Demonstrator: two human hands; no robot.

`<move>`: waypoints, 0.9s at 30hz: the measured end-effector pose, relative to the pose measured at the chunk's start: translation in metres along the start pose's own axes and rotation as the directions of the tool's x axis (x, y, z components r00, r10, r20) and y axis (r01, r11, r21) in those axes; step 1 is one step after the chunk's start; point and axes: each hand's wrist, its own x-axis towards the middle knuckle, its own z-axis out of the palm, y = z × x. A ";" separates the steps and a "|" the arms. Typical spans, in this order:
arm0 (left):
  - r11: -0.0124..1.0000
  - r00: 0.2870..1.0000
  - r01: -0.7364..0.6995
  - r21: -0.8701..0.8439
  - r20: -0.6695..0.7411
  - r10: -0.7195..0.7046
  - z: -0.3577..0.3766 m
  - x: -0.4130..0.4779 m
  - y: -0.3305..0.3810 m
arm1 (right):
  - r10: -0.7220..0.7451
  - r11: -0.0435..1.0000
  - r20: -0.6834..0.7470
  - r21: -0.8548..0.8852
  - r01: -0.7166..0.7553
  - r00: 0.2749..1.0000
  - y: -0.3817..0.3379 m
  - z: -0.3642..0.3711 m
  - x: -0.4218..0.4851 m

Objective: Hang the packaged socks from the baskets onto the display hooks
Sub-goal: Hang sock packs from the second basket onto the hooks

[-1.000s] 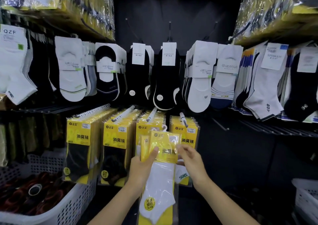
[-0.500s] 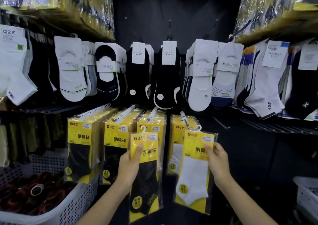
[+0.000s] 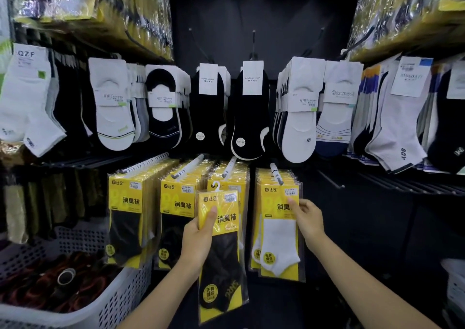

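In the head view, the left grip held a black sock pack upright. The thumb pressed on the yellow card front and the other fingers were curled behind it. This pack was a flat, glossy plastic sleeve with a dark sock inside and a small white hanger at its top. It hung free in the air just in front of the third row of yellow packs and was not on any hook.

The right grip pinched the upper right corner of a white sock pack, with the thumb on the front near the price sticker. This pack was at the front of the fourth row, at the tip of a white ribbed display hook. It had the same shiny sleeve and yellow card, and a soft white ankle sock showed through.

To the left, two more rows of yellow packs hung on long white hooks. Above them hung low-cut socks in black and white knit with white paper bands. A pale plastic basket with a perforated wall stood at the lower left and contained dark, reddish glossy packets.
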 end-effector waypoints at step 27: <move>0.998 0.924 0.025 0.052 0.380 -0.043 0.092 -0.027 0.004 | 0.081 0.973 -0.068 0.220 -0.064 0.994 -0.018 -0.021 -0.062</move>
